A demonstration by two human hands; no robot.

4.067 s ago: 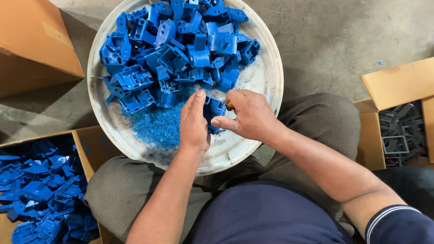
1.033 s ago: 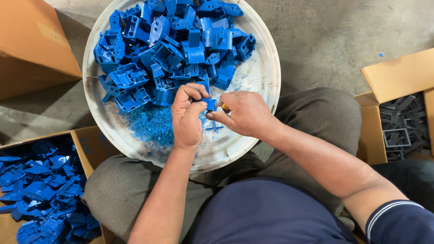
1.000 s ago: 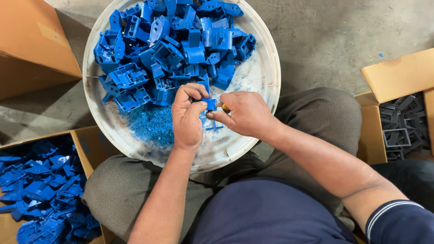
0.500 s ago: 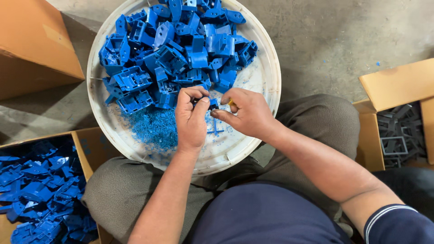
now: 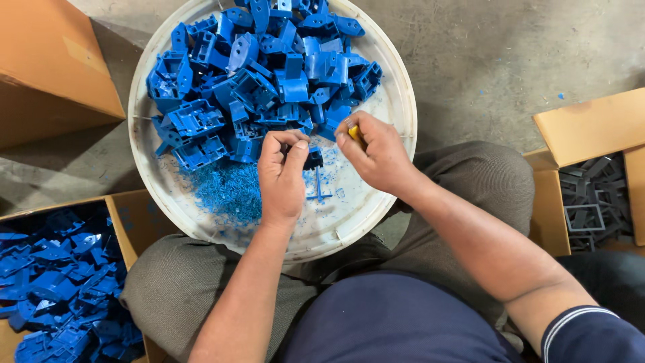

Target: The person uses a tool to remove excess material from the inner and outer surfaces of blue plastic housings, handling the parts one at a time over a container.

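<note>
Small dark blue plastic part (image 5: 312, 159) over the white round tray (image 5: 396, 144), pinched in left hand (image 5: 281, 176), right hand (image 5: 377, 153) grasping a yellow-handled tool (image 5: 353, 132), now drawn slightly apart from the part versus 0.5 s earlier, blue shavings (image 5: 232, 190) beside the left hand, pile of blue parts (image 5: 259, 74) behind.

Brown cardboard boxes (image 5: 54, 74) flank the white basin (image 5: 403, 101).

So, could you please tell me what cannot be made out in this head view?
- Yellow tool: mostly hidden inside the right hand.
- Blue plastic part: largely covered by the left hand.
- Box of blue parts: cut off by the frame's left edge.
</note>
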